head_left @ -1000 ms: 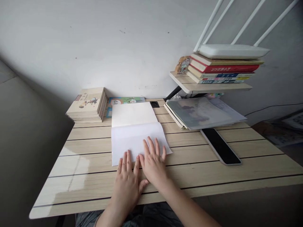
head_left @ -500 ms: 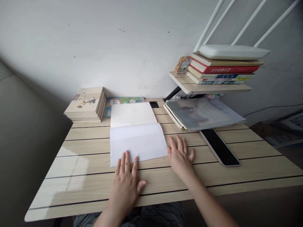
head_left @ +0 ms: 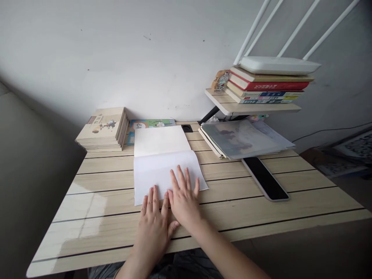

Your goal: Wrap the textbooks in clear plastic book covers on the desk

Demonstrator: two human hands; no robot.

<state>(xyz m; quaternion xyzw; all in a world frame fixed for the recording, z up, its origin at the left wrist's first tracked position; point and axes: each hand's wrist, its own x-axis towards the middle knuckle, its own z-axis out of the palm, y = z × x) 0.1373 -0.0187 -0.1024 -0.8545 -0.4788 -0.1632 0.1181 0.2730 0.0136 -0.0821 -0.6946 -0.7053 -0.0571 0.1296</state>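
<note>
Lighting is soft, cool and moderate, its source out of view: the wall (head_left: 162,81) reads palest toward its middle and dims to the right, shadow darkens the left side beyond the desk (head_left: 247,213) and the space below its near right edge, and a sharply bounded glare patch whitens the desktop's left part. The open notebook (head_left: 162,141) is bright, washed nearly to plain white. Wide-angle distortion stretches the desk's outer corners and slants the white bars (head_left: 251,31); lettering on the red book (head_left: 296,85) is too soft to read.
</note>
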